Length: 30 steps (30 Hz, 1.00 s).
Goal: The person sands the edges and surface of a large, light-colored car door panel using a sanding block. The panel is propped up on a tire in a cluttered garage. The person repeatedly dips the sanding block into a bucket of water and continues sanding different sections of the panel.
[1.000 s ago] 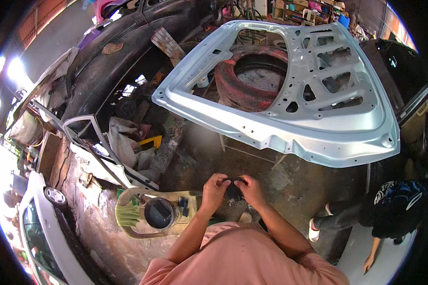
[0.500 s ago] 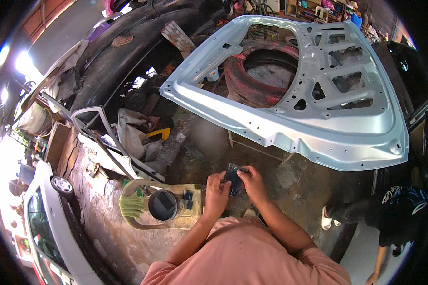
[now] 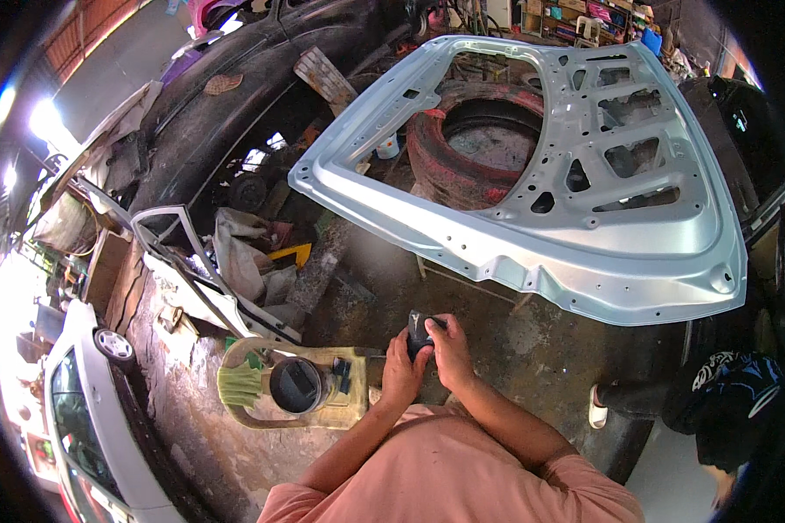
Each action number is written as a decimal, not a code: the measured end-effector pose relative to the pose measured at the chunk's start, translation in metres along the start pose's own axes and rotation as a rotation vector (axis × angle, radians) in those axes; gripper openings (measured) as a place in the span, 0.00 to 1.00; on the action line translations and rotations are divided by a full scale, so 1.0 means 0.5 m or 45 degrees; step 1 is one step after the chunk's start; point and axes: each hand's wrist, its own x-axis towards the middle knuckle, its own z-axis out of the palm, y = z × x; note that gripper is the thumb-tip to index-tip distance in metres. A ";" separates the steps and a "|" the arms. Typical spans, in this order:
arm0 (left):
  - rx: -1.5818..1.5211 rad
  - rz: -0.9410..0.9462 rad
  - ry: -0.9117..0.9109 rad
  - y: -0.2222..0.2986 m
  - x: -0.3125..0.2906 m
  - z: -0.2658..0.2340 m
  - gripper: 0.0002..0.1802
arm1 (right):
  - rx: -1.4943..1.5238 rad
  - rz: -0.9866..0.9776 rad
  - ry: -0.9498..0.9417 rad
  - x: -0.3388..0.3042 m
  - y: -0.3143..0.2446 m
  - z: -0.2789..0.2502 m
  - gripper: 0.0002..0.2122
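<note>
In front of my chest, both hands grip a small dark sheet of sandpaper [image 3: 417, 328], which looks bent or folded. My left hand [image 3: 401, 373] closes on its lower left side. From the right, the thumb and fingers of my right hand [image 3: 451, 350] press on it. Left of my hands, a pale yellow plastic chair [image 3: 351, 408] carries a round tub [image 3: 276, 394] with a dark block in it. Small dark pieces [image 3: 343, 376] lie beside the tub, and a green cloth [image 3: 238, 384] hangs over the chair's left end.
Ahead, a light silver-blue car panel [image 3: 488, 237] with cut-outs lies over a large red-stained tyre [image 3: 427, 161]. A bare door frame [image 3: 183, 253] and a dark car body [image 3: 209, 105] stand left; a white car [image 3: 78, 401] is at lower left. A person [image 3: 733, 401] is at right.
My hands have moved slightly down and closer together, and the sheet now looks more folded, with less of it showing. The person at right has shifted a little. My view has tilted slightly.
</note>
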 end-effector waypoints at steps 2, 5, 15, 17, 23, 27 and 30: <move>-0.002 0.058 -0.026 -0.005 -0.003 0.013 0.40 | 0.037 0.020 0.037 0.000 -0.014 -0.002 0.09; -0.015 0.099 -0.083 -0.011 -0.003 0.028 0.40 | 0.058 0.025 0.045 0.001 -0.024 -0.013 0.09; -0.543 -0.338 -0.385 -0.002 0.004 0.021 0.21 | -0.477 -0.199 -0.287 -0.013 -0.084 -0.044 0.12; -0.672 -0.345 -0.403 0.022 0.000 0.007 0.21 | -0.244 -0.021 -0.393 -0.013 -0.096 -0.042 0.17; -0.835 -0.481 -0.450 -0.009 -0.004 0.031 0.21 | -0.493 -0.032 -0.448 -0.002 -0.115 -0.053 0.16; -0.883 -0.388 -0.093 -0.002 0.003 0.016 0.20 | -0.827 -0.176 -0.451 0.006 -0.119 -0.071 0.16; -0.888 -0.269 0.034 0.014 0.027 -0.007 0.15 | -0.903 -0.304 -0.556 0.003 -0.116 -0.069 0.16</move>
